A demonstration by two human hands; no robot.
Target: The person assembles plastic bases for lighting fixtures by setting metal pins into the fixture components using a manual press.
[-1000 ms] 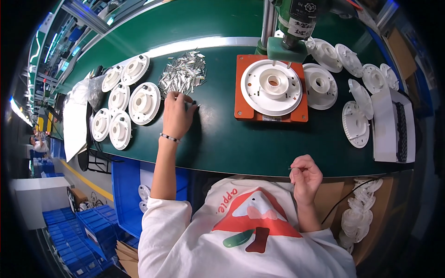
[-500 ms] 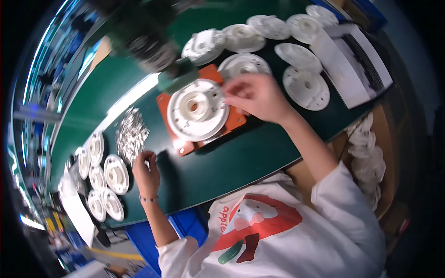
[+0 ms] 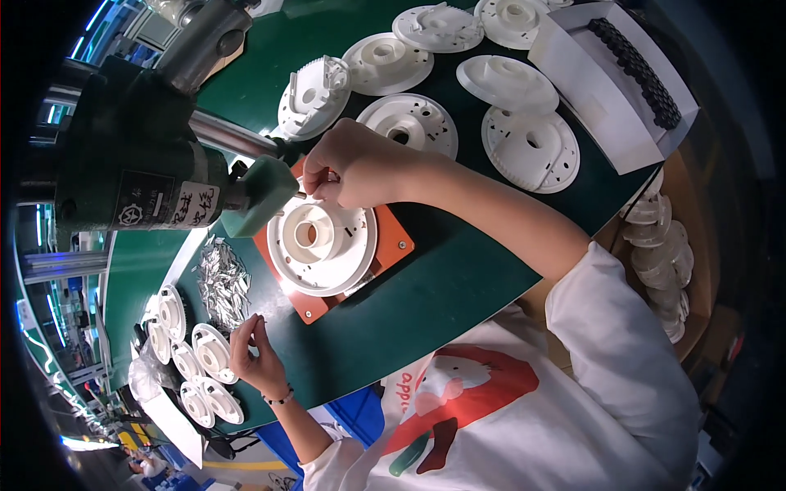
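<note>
My right hand [image 3: 354, 166] is over the far edge of a white round plastic part [image 3: 360, 245], its fingers pinched together beside the green tool head [image 3: 264, 196] of a press. Whatever lies between those fingertips is hidden. The part has a raised hollow hub and sits on an orange fixture plate [image 3: 395, 240] with screws at its corners. Lower left, my left hand [image 3: 259, 358] is held above the table with thumb and fingers pinched. Anything in that pinch is too small to name. Just beyond it lies a heap of small shiny metal strips [image 3: 223, 282].
The dark green press body [image 3: 139, 155] rises at the left. More white round parts [image 3: 386, 64] line the far side, with others [image 3: 214, 353] grouped at left. An open white box [image 3: 602, 106] holding black pieces stands at right, above a carton of white parts [image 3: 659, 254].
My right hand has moved from the part's right side to its far edge, beside the press head. My left hand stays pinched near the metal strips. The whole view has shifted.
</note>
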